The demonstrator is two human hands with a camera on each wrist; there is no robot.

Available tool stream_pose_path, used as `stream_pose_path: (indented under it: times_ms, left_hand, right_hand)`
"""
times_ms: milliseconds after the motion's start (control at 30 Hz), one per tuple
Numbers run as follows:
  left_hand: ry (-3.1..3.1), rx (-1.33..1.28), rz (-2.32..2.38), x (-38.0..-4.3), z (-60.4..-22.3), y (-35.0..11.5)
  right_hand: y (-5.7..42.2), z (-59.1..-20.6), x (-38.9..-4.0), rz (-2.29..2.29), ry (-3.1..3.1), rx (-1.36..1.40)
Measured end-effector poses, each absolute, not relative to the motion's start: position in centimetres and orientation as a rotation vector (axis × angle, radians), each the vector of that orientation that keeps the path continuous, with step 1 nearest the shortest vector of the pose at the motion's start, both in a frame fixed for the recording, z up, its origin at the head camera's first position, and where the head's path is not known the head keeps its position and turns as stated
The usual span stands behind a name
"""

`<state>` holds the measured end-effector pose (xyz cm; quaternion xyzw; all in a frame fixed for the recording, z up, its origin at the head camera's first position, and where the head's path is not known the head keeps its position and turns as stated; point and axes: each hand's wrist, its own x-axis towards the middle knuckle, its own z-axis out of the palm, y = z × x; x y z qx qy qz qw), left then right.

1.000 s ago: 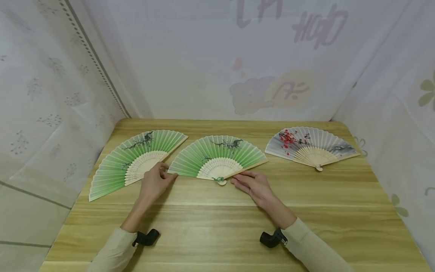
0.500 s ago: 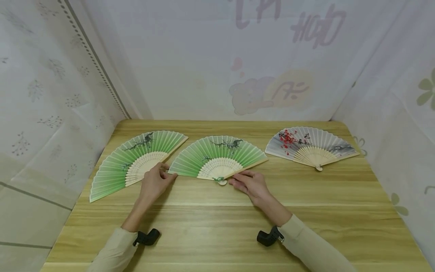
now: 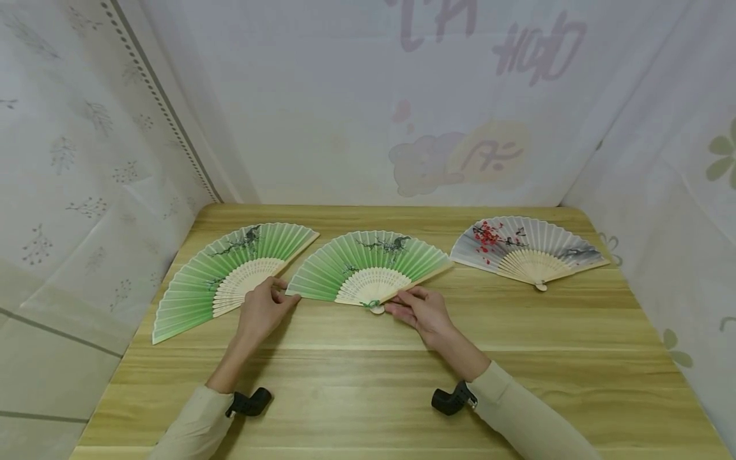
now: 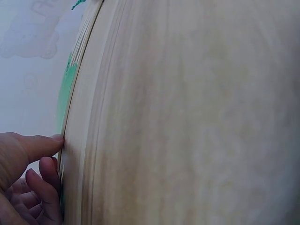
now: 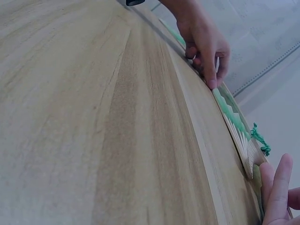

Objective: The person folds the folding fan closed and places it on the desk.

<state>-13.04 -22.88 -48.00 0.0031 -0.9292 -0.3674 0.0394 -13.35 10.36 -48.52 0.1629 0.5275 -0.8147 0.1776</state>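
Observation:
In the head view, an open green folding fan (image 3: 322,275) with a dark branch print lies mid-table, its pale ribs meeting at a rivet end with a green cord (image 3: 370,303). My left hand (image 3: 264,308) pinches this fan's left corner between thumb and curled fingers. At the other side, my right hand (image 3: 422,313) touches the wooden edge stick beside the rivet with fairly straight fingers. A second green folding fan (image 3: 190,291) lies spread at the left, close behind my left hand. In the left wrist view, the thumb (image 4: 49,143) presses on the middle fan's edge.
A grey-white folding fan (image 3: 552,239) with red blossoms lies spread at the back right of the wooden table (image 3: 356,396). Printed curtains (image 3: 322,115) stand behind the table and along both sides. Black wrist cameras (image 3: 250,402) sit at both cuffs.
My right hand and forearm have shifted slightly left along the table, its fingers moving a little toward the rivet. My left hand and all the fans stay in place.

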Motion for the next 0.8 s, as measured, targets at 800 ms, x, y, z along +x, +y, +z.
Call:
stream_pose_path:
  times_ms: [800]
  left_hand:
    - [-2.876, -0.008, -1.049, -12.84, -47.97, -22.82]
  right_hand:
    - [10.68, -47.93, -13.81, -2.334, 1.433, 0.468]
